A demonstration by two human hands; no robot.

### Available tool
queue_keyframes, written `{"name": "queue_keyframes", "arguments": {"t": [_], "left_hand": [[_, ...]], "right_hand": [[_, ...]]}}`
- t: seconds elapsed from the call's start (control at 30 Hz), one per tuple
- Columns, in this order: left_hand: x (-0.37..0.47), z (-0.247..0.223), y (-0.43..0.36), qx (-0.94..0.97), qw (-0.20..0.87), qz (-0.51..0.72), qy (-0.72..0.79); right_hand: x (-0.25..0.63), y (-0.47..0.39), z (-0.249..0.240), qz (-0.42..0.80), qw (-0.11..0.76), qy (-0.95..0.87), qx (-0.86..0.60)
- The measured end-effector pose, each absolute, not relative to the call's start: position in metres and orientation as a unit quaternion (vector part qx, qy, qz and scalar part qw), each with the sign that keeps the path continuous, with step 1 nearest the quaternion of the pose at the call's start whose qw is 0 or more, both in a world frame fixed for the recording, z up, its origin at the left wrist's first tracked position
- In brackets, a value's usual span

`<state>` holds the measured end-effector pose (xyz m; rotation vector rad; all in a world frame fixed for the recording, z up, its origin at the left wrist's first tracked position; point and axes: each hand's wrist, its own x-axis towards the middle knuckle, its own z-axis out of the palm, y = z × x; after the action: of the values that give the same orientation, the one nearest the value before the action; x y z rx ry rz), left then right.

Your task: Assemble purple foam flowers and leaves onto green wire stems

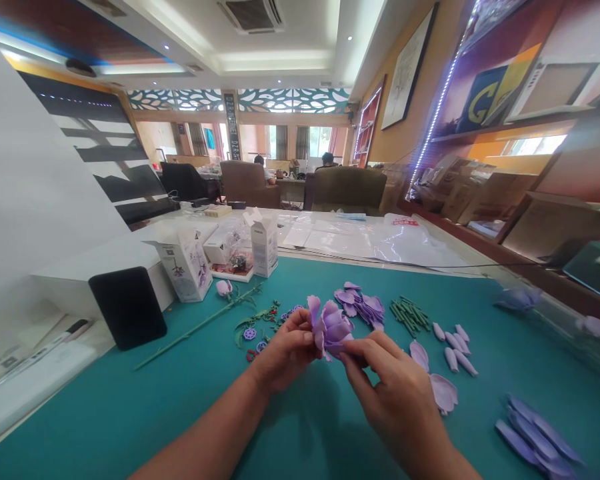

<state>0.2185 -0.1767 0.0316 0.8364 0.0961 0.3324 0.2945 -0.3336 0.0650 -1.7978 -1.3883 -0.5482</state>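
Here, a teal mat [195, 407] covers the near tabletop; beyond it stand three chairs [250, 183], with two people [259, 161] farther back. From the left: one black slab [127, 307], one long-stemmed bud [224, 289], two upright cartons [265, 245]; then the left hand [293, 350], fingers closed around one lilac flower [335, 327] above the mat's middle. One petal heap [360, 305] lies behind; the right hand [393, 377] pinches the flower's lower edge. Rightward: one pile of green stems [410, 316], two pale petals [444, 393], at least six loose buds [451, 360], several long purple petals [533, 430].
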Motion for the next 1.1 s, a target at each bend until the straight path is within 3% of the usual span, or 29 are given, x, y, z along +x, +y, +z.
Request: {"name": "queue_keyframes", "arguments": {"t": [1.1], "left_hand": [[0.223,0.034,-0.195,0.386,0.893,0.171,0.157]], "right_hand": [[0.317,-0.332,0.061,-0.168,0.374,-0.515,-0.753]]}}
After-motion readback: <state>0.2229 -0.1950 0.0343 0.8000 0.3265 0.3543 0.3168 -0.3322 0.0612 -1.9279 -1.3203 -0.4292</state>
